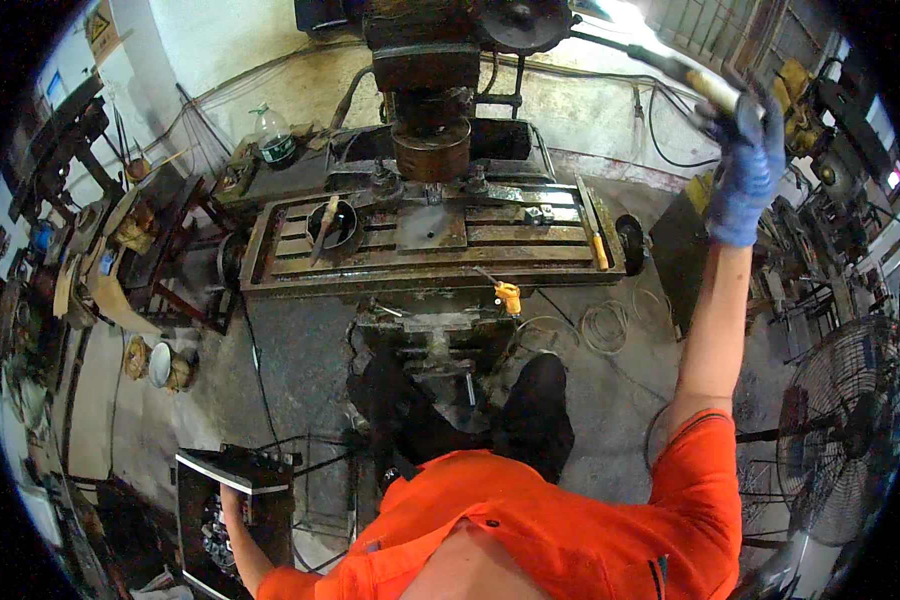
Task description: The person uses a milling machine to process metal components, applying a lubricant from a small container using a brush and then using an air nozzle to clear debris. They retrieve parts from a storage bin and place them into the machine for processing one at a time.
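My right hand (747, 165), in a blue glove, is raised at the upper right and wrapped around the end of a long lever handle (670, 65) that runs back to the head of a milling machine (440, 60). My left hand (232, 500) hangs low at the lower left, resting against the edge of a dark box with a white top (232, 470); its fingers are hidden. The machine's slotted table (430, 245) lies in front of me, with a square metal plate (430, 228) under the round cutter head (430, 150).
On the machine table sit a black bowl with a brush (332, 222), a small block (536, 213) and an orange-handled tool (600, 250). An orange-capped oil can (507, 295) hangs at the front. A pedestal fan (845, 430) stands right; cluttered benches (100, 260) left; a bottle (275, 138) behind.
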`<state>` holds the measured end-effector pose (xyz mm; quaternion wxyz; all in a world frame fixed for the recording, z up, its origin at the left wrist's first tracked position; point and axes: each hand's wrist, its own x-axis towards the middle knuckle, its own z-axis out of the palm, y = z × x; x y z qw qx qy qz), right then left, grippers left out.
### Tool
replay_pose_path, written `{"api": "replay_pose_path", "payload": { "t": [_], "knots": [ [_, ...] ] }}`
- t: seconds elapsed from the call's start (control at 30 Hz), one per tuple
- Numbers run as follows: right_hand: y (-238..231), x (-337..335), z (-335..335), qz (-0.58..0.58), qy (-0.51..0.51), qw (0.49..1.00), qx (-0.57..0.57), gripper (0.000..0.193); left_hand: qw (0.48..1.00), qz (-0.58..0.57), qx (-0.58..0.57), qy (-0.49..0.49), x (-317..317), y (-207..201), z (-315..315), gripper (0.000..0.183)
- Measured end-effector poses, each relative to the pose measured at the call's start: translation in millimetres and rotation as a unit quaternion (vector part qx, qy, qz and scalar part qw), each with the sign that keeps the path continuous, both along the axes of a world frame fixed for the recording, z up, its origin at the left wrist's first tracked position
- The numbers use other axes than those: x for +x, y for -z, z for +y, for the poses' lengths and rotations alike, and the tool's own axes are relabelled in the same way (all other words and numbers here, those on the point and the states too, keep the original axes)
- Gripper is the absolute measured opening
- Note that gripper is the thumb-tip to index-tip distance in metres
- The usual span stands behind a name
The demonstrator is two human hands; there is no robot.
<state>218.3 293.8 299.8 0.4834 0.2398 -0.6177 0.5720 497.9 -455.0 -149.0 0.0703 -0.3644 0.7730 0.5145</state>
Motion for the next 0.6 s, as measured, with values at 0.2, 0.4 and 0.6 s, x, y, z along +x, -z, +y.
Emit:
{"api": "replay_pose_path", "payload": {
  "t": [0.2, 0.4, 0.6],
  "knots": [
    [-51.3, -31.3, -13.3, 0.080, -0.189, 0.979, -0.012, 0.047, 0.999, 0.000, -0.054, -0.005, 5.7, 0.2, -2.1, 0.028],
    [-16.8, -34.2, 30.9, 0.091, 0.001, 0.987, 0.129, 0.051, 0.992, 0.013, -0.128, 0.007, -9.0, 3.4, -10.1, 0.027],
    [185.8, 28.0, -23.4, -0.288, -0.017, 0.955, -0.062, 0.033, 0.981, 0.022, -0.193, 0.010, -3.4, 16.9, -17.0, 0.027]
  ]
}}
